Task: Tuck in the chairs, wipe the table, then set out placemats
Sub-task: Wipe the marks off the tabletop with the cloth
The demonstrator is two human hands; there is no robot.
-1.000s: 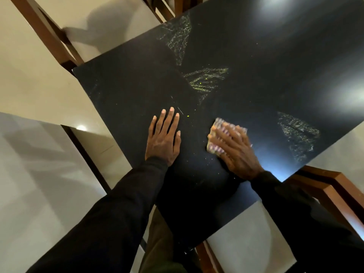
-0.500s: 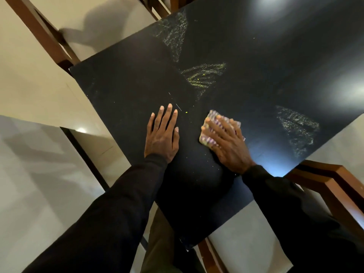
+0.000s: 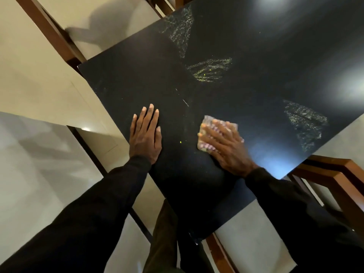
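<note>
A black table (image 3: 256, 56) fills the middle and upper right of the head view. It carries three patches of yellowish chalky smears (image 3: 210, 70) and small specks. My left hand (image 3: 145, 134) lies flat on the tabletop near its left edge, fingers straight. My right hand (image 3: 226, 148) presses a pale folded cloth (image 3: 204, 125) against the table with fingers spread over it. A brown wooden chair (image 3: 338, 174) stands at the table's right edge, and part of another chair frame (image 3: 53, 36) shows at the upper left.
Glossy beige floor tiles (image 3: 39, 154) surround the table on the left and below. More brown chair wood (image 3: 218, 251) shows under the table's near corner. My dark sleeves and trousers fill the bottom of the view.
My right hand with the cloth slid a little left along the tabletop, then back a bit to the right. My left hand stayed flat in place.
</note>
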